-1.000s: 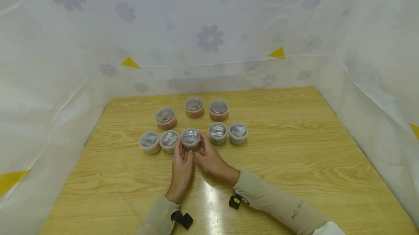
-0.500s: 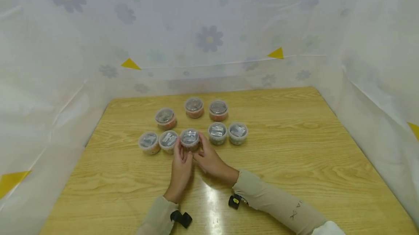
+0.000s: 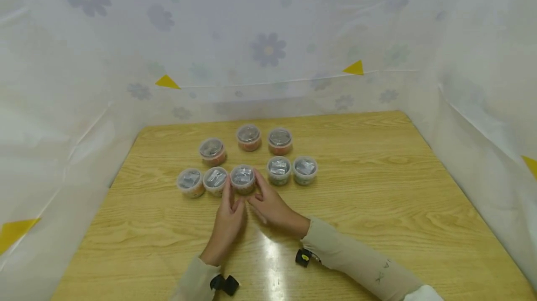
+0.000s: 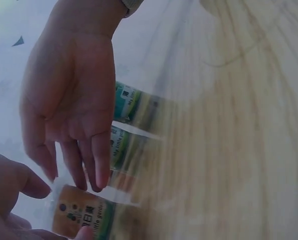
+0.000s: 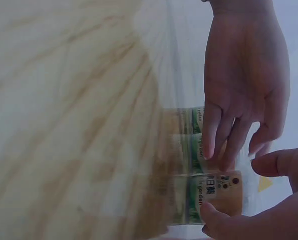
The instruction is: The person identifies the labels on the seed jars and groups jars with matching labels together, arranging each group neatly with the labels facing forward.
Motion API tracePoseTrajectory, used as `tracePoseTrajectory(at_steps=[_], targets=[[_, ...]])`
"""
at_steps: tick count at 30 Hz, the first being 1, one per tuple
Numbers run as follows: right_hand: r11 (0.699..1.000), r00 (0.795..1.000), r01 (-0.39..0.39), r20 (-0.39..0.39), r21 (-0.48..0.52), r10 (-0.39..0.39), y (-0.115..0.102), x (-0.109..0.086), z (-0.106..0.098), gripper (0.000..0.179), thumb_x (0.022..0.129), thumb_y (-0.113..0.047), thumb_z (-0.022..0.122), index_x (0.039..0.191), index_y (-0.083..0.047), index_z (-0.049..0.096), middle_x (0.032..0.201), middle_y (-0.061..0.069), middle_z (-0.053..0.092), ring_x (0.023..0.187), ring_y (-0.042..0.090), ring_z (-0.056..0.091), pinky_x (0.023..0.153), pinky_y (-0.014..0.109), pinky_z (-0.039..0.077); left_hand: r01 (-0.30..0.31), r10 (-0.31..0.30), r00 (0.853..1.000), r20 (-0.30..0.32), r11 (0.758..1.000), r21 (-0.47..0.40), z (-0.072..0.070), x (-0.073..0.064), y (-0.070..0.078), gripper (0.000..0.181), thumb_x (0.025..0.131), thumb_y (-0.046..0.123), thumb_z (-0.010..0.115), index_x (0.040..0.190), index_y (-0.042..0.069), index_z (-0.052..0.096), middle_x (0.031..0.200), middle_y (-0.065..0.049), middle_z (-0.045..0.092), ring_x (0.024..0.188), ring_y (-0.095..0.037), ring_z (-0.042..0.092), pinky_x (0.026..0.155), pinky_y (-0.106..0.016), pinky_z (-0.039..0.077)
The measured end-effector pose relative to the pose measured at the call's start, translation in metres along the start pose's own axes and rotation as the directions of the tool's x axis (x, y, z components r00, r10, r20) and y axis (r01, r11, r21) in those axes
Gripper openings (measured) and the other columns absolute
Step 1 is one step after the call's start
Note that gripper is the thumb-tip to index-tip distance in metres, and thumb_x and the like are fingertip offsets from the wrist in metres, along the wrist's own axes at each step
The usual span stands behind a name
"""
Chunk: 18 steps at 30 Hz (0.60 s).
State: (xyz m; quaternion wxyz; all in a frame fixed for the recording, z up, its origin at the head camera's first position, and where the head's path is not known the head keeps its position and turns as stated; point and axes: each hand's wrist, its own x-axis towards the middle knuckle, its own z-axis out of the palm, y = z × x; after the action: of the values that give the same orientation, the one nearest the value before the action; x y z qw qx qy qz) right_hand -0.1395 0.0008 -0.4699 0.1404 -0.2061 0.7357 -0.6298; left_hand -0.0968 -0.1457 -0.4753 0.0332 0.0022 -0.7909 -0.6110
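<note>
A round lidded plastic tub (image 3: 243,176) stands on the table between both hands, a silvery packet showing under its clear lid. In the left wrist view its label (image 4: 83,215) carries the words "little garden". My left hand (image 3: 228,219) lies along the tub's left side, fingers nearly straight and fingertips at its wall. My right hand (image 3: 274,205) is on the other side, its extended index finger along the wall. Both thumbs are off the tub, in front of it. The right wrist view shows the right hand's fingers (image 5: 229,145) hanging relaxed beside the tub.
Two similar tubs, one at the far left (image 3: 190,182) and one beside it (image 3: 216,180), adjoin on the left. To the right stand two more, the nearer (image 3: 278,169) and the outer (image 3: 305,169). Behind are three reddish tubs (image 3: 212,151). White flowered sheeting (image 3: 268,100) surrounds the table.
My left hand has drawn back slightly toward the lower left, its thumb away from the tub's front. The tub has shifted very slightly left in view. The right hand has barely moved.
</note>
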Motion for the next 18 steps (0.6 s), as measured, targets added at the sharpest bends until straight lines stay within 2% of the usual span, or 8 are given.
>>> tracePoseTrajectory(at_steps=[1,3,4,7,8,12,14,18], targets=[[1.0,1.0,0.009,0.004,-0.029,-0.008,-0.001,-0.001,-0.001,0.077,0.092,-0.005,0.052,0.15,-0.012,0.001,0.153,0.009,0.011,0.127,0.023,0.039,0.095,0.035,0.043,0.001,-0.002,1.0,0.023,1.0,0.027,-0.003,-0.002,0.003,0.076,0.094,0.006,0.047,0.149,0.034,0.004,0.153,0.004,0.01,0.128,-0.018,0.036,0.093,-0.033,0.043],[0.996,1.0,0.02,0.025,-0.083,-0.018,-0.005,-0.005,-0.006,0.079,0.092,-0.007,0.053,0.15,-0.012,-0.001,0.154,0.009,0.006,0.137,0.025,0.019,0.103,0.04,0.032,-0.001,-0.005,0.997,0.071,0.997,0.075,-0.009,-0.006,0.009,0.076,0.094,0.007,0.048,0.148,0.036,0.003,0.153,0.001,0.013,0.126,-0.021,0.039,0.091,-0.033,0.045],[0.993,0.999,0.019,0.036,-0.113,-0.015,-0.007,-0.007,-0.009,0.08,0.093,-0.009,0.054,0.15,-0.013,-0.002,0.154,0.009,0.005,0.137,0.026,0.017,0.104,0.041,0.031,0.0,-0.01,0.996,0.092,0.995,0.103,-0.013,-0.008,0.012,0.076,0.094,0.008,0.049,0.148,0.036,0.004,0.153,-0.001,0.015,0.125,-0.022,0.04,0.09,-0.033,0.046],[0.984,0.998,0.012,0.062,-0.178,-0.001,-0.014,-0.013,-0.019,0.082,0.093,-0.016,0.056,0.15,-0.019,-0.003,0.153,0.015,0.008,0.136,0.031,0.02,0.104,0.043,0.03,-0.029,0.001,0.987,0.163,0.985,0.172,-0.025,-0.011,0.02,0.07,0.096,0.014,0.05,0.15,0.027,0.007,0.151,-0.009,0.021,0.127,-0.026,0.04,0.092,-0.037,0.045],[0.982,0.997,0.01,0.074,-0.189,0.005,-0.017,-0.015,-0.023,0.082,0.094,-0.018,0.056,0.15,-0.02,-0.002,0.152,0.016,0.009,0.136,0.031,0.02,0.104,0.043,0.03,-0.03,-0.004,0.983,0.184,0.983,0.181,-0.029,-0.011,0.022,0.068,0.097,0.017,0.051,0.151,0.024,0.01,0.15,-0.009,0.023,0.133,-0.025,0.029,0.097,-0.039,0.04],[0.978,0.99,0.012,0.139,-0.21,0.017,-0.032,-0.02,-0.04,0.071,0.095,-0.022,0.055,0.15,-0.019,0.01,0.147,0.021,0.025,0.132,0.032,0.031,0.103,0.044,0.032,-0.054,0.006,0.97,0.242,0.98,0.193,-0.04,-0.013,0.036,0.056,0.098,0.024,0.05,0.147,0.015,0.026,0.143,-0.014,0.038,0.129,-0.026,0.039,0.095,-0.04,0.043],[0.975,0.985,0.024,0.172,-0.219,0.014,-0.04,-0.021,-0.05,0.063,0.096,-0.024,0.054,0.148,-0.016,0.02,0.143,0.018,0.036,0.128,0.03,0.039,0.101,0.04,0.037,-0.086,0.04,0.97,0.24,0.979,0.185,-0.043,-0.011,0.046,0.047,0.098,0.026,0.049,0.142,0.013,0.038,0.136,-0.013,0.047,0.123,-0.024,0.045,0.092,-0.038,0.045],[0.967,0.985,0.081,0.17,-0.241,-0.04,-0.059,-0.015,-0.075,0.048,0.096,-0.02,0.054,0.141,-0.011,0.037,0.13,0.012,0.051,0.117,0.024,0.05,0.096,0.032,0.042,-0.21,0.176,0.966,0.187,0.961,0.18,-0.046,0.002,0.065,0.032,0.098,0.022,0.048,0.129,0.014,0.054,0.125,-0.003,0.057,0.113,-0.015,0.053,0.086,-0.033,0.049]])
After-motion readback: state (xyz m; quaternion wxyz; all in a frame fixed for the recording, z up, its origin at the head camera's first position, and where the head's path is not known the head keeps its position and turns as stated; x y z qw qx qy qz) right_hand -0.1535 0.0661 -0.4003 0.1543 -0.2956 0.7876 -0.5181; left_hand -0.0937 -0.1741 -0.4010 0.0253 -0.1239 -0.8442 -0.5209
